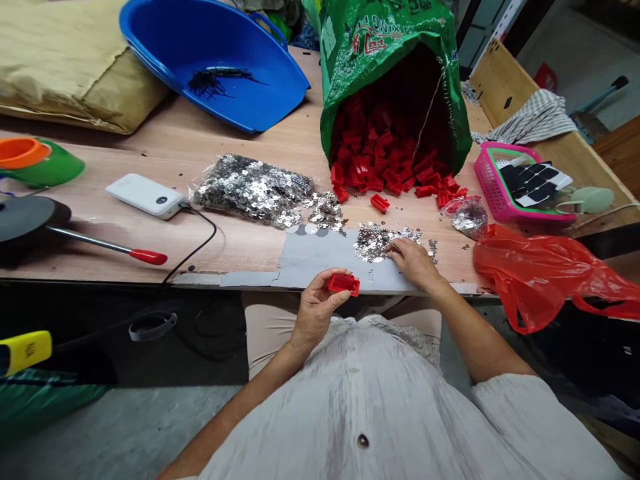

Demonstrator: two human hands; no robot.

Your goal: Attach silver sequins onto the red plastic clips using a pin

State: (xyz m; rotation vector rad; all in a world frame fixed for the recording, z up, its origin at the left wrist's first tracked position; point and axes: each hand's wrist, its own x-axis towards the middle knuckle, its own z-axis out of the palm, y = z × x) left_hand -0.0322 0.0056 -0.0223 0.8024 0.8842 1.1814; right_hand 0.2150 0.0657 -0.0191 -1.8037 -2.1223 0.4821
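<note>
My left hand [319,305] grips a small red plastic housing [344,285] at the table's front edge, thumb on the near side and fingers behind. The housing's hollow side faces up, and something small and metallic shows at its right end. Further right, my right hand [411,261] has its fingertips pinched together at a loose pile of small shiny metal pieces [371,243]. Whatever is between those fingertips is too small to make out. The pile lies on a grey sheet [310,260]. A single red housing [380,203] lies just beyond the pile.
Behind, a green sack [345,73] spills many red housings. Left of it are a clear bag of metal pieces [253,190], a blue scoop [270,107] and a white power bank [145,195]. A red-tipped lever [147,257], a pink basket [493,190] and a red plastic bag [535,273] flank the table.
</note>
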